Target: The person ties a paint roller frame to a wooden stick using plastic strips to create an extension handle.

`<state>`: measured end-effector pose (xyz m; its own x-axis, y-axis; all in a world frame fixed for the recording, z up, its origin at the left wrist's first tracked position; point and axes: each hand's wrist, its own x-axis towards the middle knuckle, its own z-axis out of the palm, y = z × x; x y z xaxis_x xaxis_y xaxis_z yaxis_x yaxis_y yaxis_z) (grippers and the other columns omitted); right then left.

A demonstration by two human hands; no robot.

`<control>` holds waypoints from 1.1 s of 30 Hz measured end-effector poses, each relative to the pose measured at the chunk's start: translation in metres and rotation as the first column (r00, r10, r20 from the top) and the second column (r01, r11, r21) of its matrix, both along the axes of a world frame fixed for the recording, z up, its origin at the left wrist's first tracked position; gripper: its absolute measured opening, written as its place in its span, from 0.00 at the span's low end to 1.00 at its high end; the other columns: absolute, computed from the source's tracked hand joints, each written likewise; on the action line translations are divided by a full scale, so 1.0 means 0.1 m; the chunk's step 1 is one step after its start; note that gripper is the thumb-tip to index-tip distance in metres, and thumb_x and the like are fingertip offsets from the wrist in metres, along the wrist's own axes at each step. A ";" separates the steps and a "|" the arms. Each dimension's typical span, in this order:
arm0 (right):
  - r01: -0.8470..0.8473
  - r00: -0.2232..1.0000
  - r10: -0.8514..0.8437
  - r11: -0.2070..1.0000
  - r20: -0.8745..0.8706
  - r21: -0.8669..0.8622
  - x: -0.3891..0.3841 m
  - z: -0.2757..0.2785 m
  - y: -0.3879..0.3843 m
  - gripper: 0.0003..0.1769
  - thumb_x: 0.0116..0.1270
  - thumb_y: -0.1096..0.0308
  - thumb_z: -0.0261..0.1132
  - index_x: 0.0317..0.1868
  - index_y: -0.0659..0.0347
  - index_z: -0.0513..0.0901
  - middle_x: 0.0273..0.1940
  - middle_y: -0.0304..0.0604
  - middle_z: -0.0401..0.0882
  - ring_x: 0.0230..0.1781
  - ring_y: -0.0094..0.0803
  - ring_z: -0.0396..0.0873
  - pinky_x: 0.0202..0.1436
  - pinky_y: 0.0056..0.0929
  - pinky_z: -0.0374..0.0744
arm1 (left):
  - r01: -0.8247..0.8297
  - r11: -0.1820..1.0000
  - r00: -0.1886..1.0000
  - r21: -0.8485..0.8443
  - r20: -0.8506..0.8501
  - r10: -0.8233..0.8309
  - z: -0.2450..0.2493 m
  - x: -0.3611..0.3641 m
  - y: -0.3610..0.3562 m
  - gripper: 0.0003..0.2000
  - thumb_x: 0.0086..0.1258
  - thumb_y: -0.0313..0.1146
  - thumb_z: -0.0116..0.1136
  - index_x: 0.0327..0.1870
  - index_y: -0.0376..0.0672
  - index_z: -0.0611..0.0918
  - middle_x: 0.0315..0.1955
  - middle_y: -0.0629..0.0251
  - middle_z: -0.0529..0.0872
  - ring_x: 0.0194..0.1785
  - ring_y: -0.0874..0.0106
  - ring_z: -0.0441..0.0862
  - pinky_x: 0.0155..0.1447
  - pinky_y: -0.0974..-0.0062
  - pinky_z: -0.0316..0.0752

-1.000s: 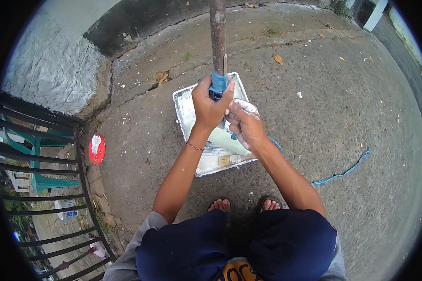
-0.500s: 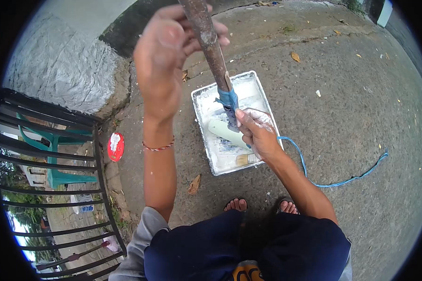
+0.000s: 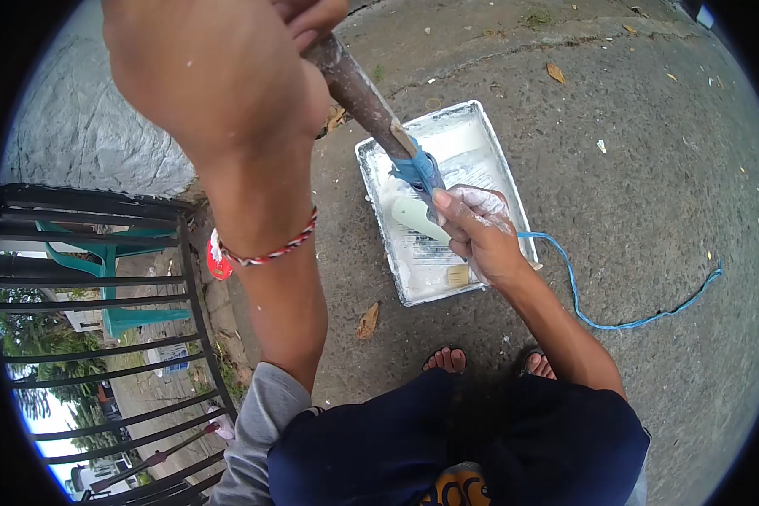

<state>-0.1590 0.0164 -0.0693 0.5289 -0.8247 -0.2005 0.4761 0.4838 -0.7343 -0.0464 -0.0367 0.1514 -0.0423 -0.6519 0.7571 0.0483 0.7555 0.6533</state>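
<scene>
- Left hand (image 3: 219, 76): raised high and close to my head camera, at the upper left of the view. Fingers are closed around the brown wooden pole (image 3: 358, 93), gripping its upper part.
- A red, white and black braided bracelet (image 3: 266, 251) sits on my left wrist.
- The brown wooden pole slants from my left hand down and to the right, towards the tray.
- A blue binding (image 3: 417, 169) wraps the lower end of the pole, where it joins the pale paint roller (image 3: 417, 218).
- Right hand (image 3: 481, 236): smeared with white paint, closed on the paint roller's handle just below the blue binding, thumb lying along the joint.
- The roller sleeve rests inside the rectangular white-coated metal paint tray (image 3: 489, 126), just left of my right hand.
- The tray lies on the grey concrete ground (image 3: 649, 169), just beyond my sandalled feet (image 3: 447, 360).
- A small flat paintbrush (image 3: 457, 275) lies in the near end of the tray, below my right hand.
- A thin blue cord (image 3: 616, 320) runs from behind my right hand across the ground to the right.
- A round red lid (image 3: 218, 263) lies left of the tray, partly hidden behind my left wrist.
- A dry brown leaf (image 3: 368, 320) lies on the ground near the tray's near-left corner.
- Far left: a black metal railing (image 3: 101, 253), with a green plastic chair (image 3: 118, 253) behind it.
</scene>
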 end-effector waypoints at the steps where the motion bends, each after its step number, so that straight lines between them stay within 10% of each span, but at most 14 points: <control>1: -0.003 1.000 0.003 1.000 0.003 0.005 0.00 0.00 0.00 0.18 0.66 0.54 0.68 0.26 0.59 0.79 0.18 0.24 0.61 0.14 0.12 0.52 0.17 0.18 0.49 | -0.126 0.992 0.992 -0.020 -0.015 0.125 -0.01 -0.07 0.01 0.20 0.80 0.54 0.34 0.28 0.51 0.62 0.12 0.79 0.56 0.10 0.87 0.46 0.10 0.88 0.44; 5: 0.000 1.000 0.000 1.000 0.014 0.008 -0.09 0.00 -0.01 0.17 0.66 0.55 0.68 0.26 0.58 0.79 0.18 0.25 0.62 0.14 0.12 0.52 0.17 0.18 0.49 | -0.145 0.989 0.970 0.023 -0.193 0.147 -0.04 -0.17 0.00 0.19 0.81 0.51 0.34 0.30 0.50 0.62 0.13 0.80 0.56 0.11 0.88 0.47 0.10 0.89 0.44; 11: -0.012 1.000 0.011 0.999 -0.028 -0.048 -0.13 -0.02 -0.03 0.19 0.66 0.53 0.67 0.27 0.59 0.79 0.19 0.26 0.64 0.15 0.12 0.54 0.17 0.18 0.50 | 0.318 0.943 0.946 0.093 0.027 -0.322 0.03 0.06 -0.09 0.19 0.81 0.52 0.32 0.32 0.49 0.63 0.13 0.79 0.57 0.11 0.88 0.49 0.10 0.90 0.48; 15: 0.054 0.993 -0.066 0.991 -0.098 -0.118 -0.13 -0.01 -0.11 0.20 0.66 0.51 0.67 0.26 0.59 0.79 0.20 0.28 0.68 0.15 0.12 0.56 0.17 0.16 0.52 | 0.041 0.994 0.997 -0.097 0.064 -0.035 -0.39 0.13 -0.24 0.20 0.80 0.53 0.30 0.36 0.47 0.66 0.14 0.77 0.62 0.11 0.85 0.58 0.13 0.89 0.58; 17: 0.074 0.995 -0.082 0.990 -0.064 -0.116 -0.16 -0.06 -0.13 0.21 0.66 0.50 0.67 0.26 0.59 0.79 0.20 0.28 0.68 0.15 0.13 0.57 0.17 0.16 0.53 | 0.153 0.978 0.964 0.142 0.198 -0.179 -0.68 0.50 -0.27 0.39 0.76 0.62 0.17 0.56 0.31 0.73 0.46 0.51 0.82 0.50 0.60 0.81 0.55 0.62 0.74; 18: 0.073 0.996 -0.077 0.991 -0.035 -0.111 -0.18 -0.08 -0.15 0.21 0.66 0.50 0.67 0.26 0.59 0.79 0.20 0.28 0.69 0.15 0.12 0.57 0.17 0.16 0.53 | -0.096 0.970 0.970 0.223 0.239 0.041 -0.81 0.37 -0.12 0.40 0.75 0.64 0.19 0.57 0.31 0.73 0.47 0.49 0.82 0.54 0.60 0.79 0.58 0.62 0.72; 22: 0.092 0.996 -0.091 0.994 0.017 -0.056 -0.21 -0.08 -0.18 0.20 0.67 0.51 0.67 0.26 0.58 0.78 0.20 0.28 0.67 0.15 0.12 0.56 0.17 0.16 0.52 | 0.069 0.896 0.983 0.438 0.125 -0.137 -1.67 0.41 -0.02 0.42 0.72 0.68 0.25 0.58 0.31 0.72 0.48 0.47 0.82 0.53 0.60 0.80 0.58 0.63 0.72; 27: 0.099 0.993 -0.094 0.994 0.075 -0.052 -0.26 -0.18 -0.26 0.18 0.68 0.52 0.66 0.27 0.57 0.77 0.19 0.25 0.62 0.16 0.12 0.53 0.19 0.18 0.49 | 0.011 0.761 0.967 0.648 0.186 -0.172 -2.18 0.20 0.05 0.29 0.68 0.60 0.55 0.45 0.34 0.78 0.34 0.61 0.83 0.36 0.74 0.81 0.43 0.74 0.75; 30: 0.082 0.993 -0.083 0.997 0.088 0.012 -0.31 -0.22 -0.28 0.16 0.69 0.54 0.64 0.28 0.55 0.77 0.20 0.24 0.59 0.18 0.13 0.49 0.20 0.20 0.48 | 0.112 0.745 0.993 0.658 -0.060 -0.097 -2.32 0.05 0.07 0.23 0.63 0.54 0.65 0.33 0.38 0.78 0.25 0.69 0.80 0.28 0.79 0.77 0.34 0.80 0.72; 33: 0.096 0.990 -0.096 0.995 0.107 0.009 -0.30 -0.35 -0.21 0.16 0.70 0.55 0.63 0.28 0.55 0.77 0.20 0.24 0.59 0.18 0.13 0.50 0.20 0.20 0.48 | -0.039 0.886 0.996 0.461 0.089 -0.003 -2.40 -0.04 -0.02 0.22 0.60 0.51 0.70 0.24 0.41 0.76 0.20 0.73 0.78 0.23 0.82 0.73 0.28 0.83 0.68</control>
